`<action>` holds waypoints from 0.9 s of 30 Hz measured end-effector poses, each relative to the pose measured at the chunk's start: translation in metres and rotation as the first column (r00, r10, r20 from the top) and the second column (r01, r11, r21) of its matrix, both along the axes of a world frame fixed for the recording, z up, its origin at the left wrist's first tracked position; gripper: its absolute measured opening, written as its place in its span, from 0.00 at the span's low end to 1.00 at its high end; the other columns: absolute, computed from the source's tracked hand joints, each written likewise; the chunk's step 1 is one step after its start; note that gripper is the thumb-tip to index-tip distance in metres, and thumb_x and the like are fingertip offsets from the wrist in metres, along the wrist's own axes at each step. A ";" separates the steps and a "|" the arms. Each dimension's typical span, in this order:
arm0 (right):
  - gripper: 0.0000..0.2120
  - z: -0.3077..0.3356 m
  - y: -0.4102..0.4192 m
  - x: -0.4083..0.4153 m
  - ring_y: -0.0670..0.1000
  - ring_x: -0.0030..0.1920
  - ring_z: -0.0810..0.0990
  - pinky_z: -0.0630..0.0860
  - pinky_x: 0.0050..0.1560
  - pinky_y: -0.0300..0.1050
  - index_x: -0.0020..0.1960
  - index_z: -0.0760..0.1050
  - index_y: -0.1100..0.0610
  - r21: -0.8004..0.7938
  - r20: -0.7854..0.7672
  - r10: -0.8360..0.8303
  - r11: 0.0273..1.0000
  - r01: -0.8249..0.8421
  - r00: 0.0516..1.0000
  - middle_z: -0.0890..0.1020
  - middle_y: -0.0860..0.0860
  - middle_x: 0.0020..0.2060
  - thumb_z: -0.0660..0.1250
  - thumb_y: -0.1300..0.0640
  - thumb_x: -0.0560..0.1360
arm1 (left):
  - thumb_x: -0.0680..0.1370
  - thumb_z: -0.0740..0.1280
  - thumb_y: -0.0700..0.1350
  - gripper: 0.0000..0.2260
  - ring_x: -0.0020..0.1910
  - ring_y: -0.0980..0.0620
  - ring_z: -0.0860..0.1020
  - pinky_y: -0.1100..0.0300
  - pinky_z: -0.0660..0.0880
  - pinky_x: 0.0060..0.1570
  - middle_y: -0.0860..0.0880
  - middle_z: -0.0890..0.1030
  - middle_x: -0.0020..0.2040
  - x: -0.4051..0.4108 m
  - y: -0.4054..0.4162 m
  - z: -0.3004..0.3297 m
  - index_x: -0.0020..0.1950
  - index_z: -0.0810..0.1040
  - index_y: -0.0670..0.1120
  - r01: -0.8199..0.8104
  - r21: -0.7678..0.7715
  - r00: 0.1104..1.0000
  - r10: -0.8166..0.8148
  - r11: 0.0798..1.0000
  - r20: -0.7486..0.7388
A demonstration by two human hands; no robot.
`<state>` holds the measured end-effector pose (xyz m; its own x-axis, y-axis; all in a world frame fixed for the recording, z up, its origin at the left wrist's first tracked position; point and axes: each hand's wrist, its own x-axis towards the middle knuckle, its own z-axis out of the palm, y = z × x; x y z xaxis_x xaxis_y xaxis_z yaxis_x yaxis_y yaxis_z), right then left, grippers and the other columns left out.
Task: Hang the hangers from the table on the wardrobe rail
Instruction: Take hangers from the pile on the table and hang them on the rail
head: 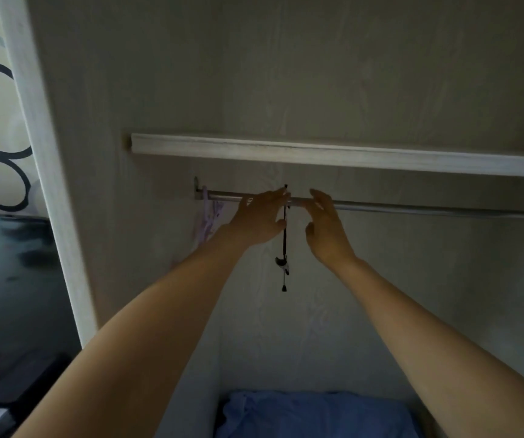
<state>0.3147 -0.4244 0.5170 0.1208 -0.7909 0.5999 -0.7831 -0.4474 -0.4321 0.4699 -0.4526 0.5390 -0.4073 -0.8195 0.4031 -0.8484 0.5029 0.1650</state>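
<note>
A metal wardrobe rail runs under a pale shelf. A black hanger, seen edge-on, hangs from the rail by its hook, with a clip at its lower end. My left hand reaches up to the rail and pinches the hanger near its hook, fingertips on top and thumb against its neck. My right hand is raised just right of the hanger with straight fingers by the rail, holding nothing. A pale lilac hanger hangs at the rail's left end.
The shelf sits close above the rail. The wardrobe's white side panel stands at the left, with a dark screen beyond it. Blue fabric lies at the wardrobe's bottom. The rail stretches bare to the right.
</note>
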 end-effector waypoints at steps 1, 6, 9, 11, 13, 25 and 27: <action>0.28 0.001 -0.002 -0.004 0.50 0.75 0.53 0.46 0.67 0.29 0.76 0.56 0.55 0.040 -0.041 -0.024 0.999 0.026 0.999 0.52 0.52 0.76 0.53 0.72 0.78 | 0.81 0.57 0.51 0.28 0.77 0.51 0.52 0.51 0.47 0.76 0.50 0.50 0.78 -0.002 -0.001 -0.003 0.78 0.48 0.49 -0.011 -0.021 0.999 0.012 1.000 0.050; 0.34 0.001 -0.005 -0.009 0.50 0.77 0.42 0.44 0.74 0.40 0.77 0.39 0.53 0.252 -0.303 -0.087 0.953 0.168 0.949 0.39 0.50 0.77 0.58 0.59 0.80 | 0.81 0.57 0.51 0.29 0.77 0.52 0.50 0.47 0.41 0.74 0.50 0.49 0.79 -0.005 0.000 -0.010 0.78 0.48 0.48 -0.134 -0.138 0.974 0.156 0.981 0.165; 0.37 0.000 -0.005 -0.007 0.50 0.77 0.40 0.44 0.77 0.46 0.77 0.37 0.54 0.240 -0.351 -0.105 0.950 0.197 0.931 0.37 0.50 0.76 0.59 0.58 0.79 | 0.80 0.58 0.50 0.28 0.77 0.51 0.50 0.46 0.43 0.74 0.49 0.50 0.79 0.002 0.002 -0.010 0.77 0.52 0.46 -0.268 -0.187 0.950 0.292 0.945 0.111; 0.37 0.000 -0.004 -0.006 0.50 0.77 0.39 0.44 0.77 0.48 0.77 0.37 0.53 0.243 -0.366 -0.117 0.946 0.217 0.923 0.37 0.50 0.76 0.59 0.58 0.79 | 0.79 0.59 0.48 0.28 0.78 0.50 0.49 0.45 0.44 0.74 0.49 0.49 0.79 0.010 0.002 -0.011 0.77 0.52 0.46 -0.342 -0.145 0.933 0.354 0.928 0.068; 0.37 0.000 -0.003 -0.003 0.50 0.77 0.39 0.43 0.77 0.48 0.77 0.36 0.53 0.250 -0.362 -0.134 0.939 0.235 0.922 0.37 0.50 0.76 0.59 0.58 0.79 | 0.80 0.58 0.47 0.28 0.78 0.49 0.49 0.44 0.42 0.74 0.48 0.49 0.79 0.018 0.005 -0.012 0.77 0.51 0.47 -0.388 -0.119 0.918 0.395 0.914 0.037; 0.33 -0.009 -0.009 0.023 0.48 0.77 0.45 0.39 0.74 0.58 0.77 0.40 0.52 0.131 -0.373 -0.195 0.957 0.259 0.907 0.41 0.48 0.77 0.56 0.51 0.81 | 0.78 0.60 0.45 0.32 0.78 0.49 0.47 0.45 0.45 0.75 0.48 0.47 0.79 0.022 0.003 -0.032 0.78 0.47 0.47 -0.318 -0.175 0.944 0.327 0.932 0.029; 0.34 -0.010 -0.008 0.022 0.48 0.77 0.47 0.40 0.74 0.60 0.77 0.39 0.50 0.162 -0.355 -0.169 0.957 0.239 0.919 0.39 0.46 0.77 0.57 0.52 0.80 | 0.78 0.60 0.44 0.30 0.78 0.49 0.47 0.47 0.43 0.74 0.47 0.49 0.79 0.020 0.007 -0.030 0.78 0.50 0.47 -0.359 -0.160 0.933 0.358 0.920 -0.033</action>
<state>0.3365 -0.4327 0.5071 0.1101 -0.9180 0.3809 -0.9618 -0.1950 -0.1921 0.4895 -0.4457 0.5091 -0.0967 -0.8344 0.5426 -0.9765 0.1850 0.1106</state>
